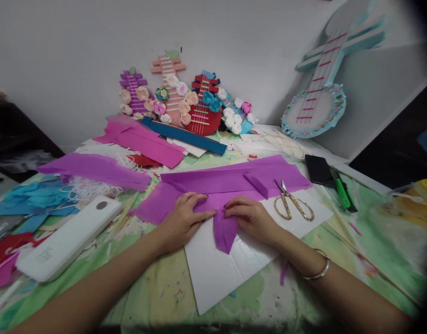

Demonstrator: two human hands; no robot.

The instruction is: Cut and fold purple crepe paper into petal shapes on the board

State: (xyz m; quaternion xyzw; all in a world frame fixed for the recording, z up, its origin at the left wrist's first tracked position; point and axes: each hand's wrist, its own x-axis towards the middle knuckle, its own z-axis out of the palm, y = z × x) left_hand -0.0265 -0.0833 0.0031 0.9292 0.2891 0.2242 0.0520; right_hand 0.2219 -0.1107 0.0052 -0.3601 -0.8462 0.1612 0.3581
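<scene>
A small folded piece of purple paper lies over the white board, its pointed end toward me. My right hand pinches the upper edge of this piece between thumb and fingers. Pressed down with fingers stretched out, my left hand rests on the larger purple sheet, one fingertip at the small piece's edge. Just right of my right hand, gold-handled scissors lie partly spread. A narrow folded purple strip sits on the large sheet.
Decorated paper lutes lean against the wall, with a larger pale blue one at right. Left are a white oblong device, blue paper and white string. A black phone and green cutter lie right.
</scene>
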